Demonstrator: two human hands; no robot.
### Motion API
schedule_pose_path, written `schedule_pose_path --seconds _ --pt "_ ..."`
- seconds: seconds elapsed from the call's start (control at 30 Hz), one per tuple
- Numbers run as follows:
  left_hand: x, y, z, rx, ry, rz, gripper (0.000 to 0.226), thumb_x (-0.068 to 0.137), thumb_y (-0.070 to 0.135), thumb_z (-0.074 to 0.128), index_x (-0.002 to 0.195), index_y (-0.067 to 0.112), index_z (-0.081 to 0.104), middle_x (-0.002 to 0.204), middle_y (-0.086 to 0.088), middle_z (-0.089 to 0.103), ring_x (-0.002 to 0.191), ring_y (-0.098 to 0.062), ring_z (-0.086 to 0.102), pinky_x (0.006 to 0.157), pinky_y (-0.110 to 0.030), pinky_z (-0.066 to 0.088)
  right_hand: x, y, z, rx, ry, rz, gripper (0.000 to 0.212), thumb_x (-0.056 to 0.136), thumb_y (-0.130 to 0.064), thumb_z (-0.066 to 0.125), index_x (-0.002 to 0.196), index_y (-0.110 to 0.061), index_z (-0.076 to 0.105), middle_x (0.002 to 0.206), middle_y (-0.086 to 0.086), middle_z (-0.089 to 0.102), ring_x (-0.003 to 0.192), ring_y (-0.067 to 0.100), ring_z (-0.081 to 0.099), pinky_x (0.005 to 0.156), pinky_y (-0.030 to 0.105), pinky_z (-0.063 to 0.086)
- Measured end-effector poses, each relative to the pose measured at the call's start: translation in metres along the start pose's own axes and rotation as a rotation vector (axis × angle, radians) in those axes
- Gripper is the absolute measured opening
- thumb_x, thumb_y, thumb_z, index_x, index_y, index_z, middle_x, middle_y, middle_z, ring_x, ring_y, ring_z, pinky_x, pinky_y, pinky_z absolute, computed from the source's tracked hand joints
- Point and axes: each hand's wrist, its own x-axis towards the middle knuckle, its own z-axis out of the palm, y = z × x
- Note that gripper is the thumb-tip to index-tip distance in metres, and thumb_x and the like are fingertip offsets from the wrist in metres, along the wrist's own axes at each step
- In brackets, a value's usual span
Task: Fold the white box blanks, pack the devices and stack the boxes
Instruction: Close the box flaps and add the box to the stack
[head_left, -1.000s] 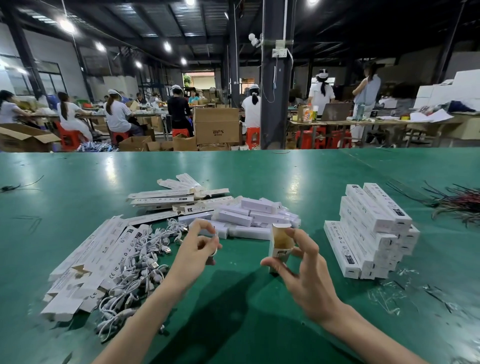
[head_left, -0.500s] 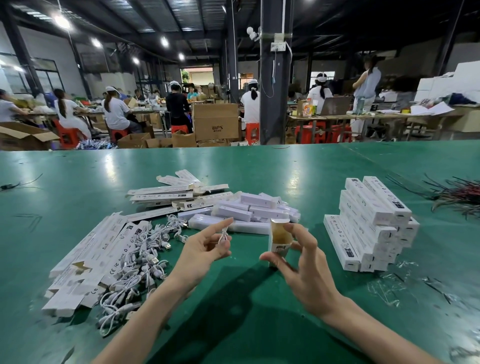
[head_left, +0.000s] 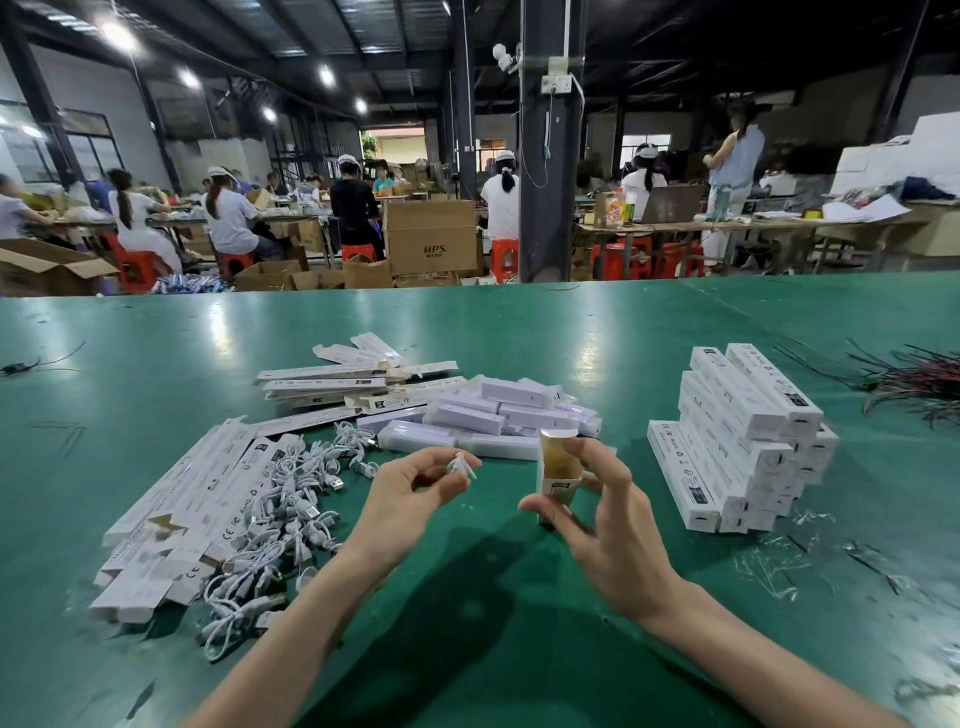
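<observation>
L hand (head_left: 415, 493) holds small white bit (head_left: 460, 464) (cable?) in a tight pinch. R hand (head_left: 608, 525) curled round box (head_left: 557, 467), upright, mouth open, just right of L. Risks, est.: bit snags mouth, flap creases; loose R grip, box tips. Stack (head_left: 743, 441) on surface (head_left: 675, 338) right of R hand: elbow sweep could topple it.

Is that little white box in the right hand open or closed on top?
Open. The small white cardboard box in the right hand stands upright, its top flap raised and its brown inside showing. Whether anything is inside, I cannot tell.
</observation>
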Motion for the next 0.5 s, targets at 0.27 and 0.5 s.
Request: schedule_pose_path --seconds 0.27,0.5 --pt "-0.026 0.040 0.024 0.171 -0.002 0.436 0.024 0.086 0.019 0.064 0.107 0.009 0.071 0.093 0.001 0.069 0.089 -0.015 0.067 0.084 -0.025 0.053 0.004 0.002 0.000 -0.075 0.041 -0.016 0.072 0.077 -0.023 0.075 0.131 -0.027 0.028 0.109 0.002 0.061 0.087 0.014 0.058 0.081 0.016 0.042" --pt "-0.039 0.049 0.035 0.515 0.101 0.933 0.036 0.091 0.004 0.057 0.126 0.002 0.057 0.109 -0.002 0.052 0.104 0.003 0.053 0.091 -0.010 0.044 0.007 -0.001 0.003 -0.126 -0.037 -0.066 0.047 0.085 -0.023 0.070 0.125 -0.013 0.047 0.109 -0.002 0.057 0.092 0.018 0.056 0.083 0.029 0.048"
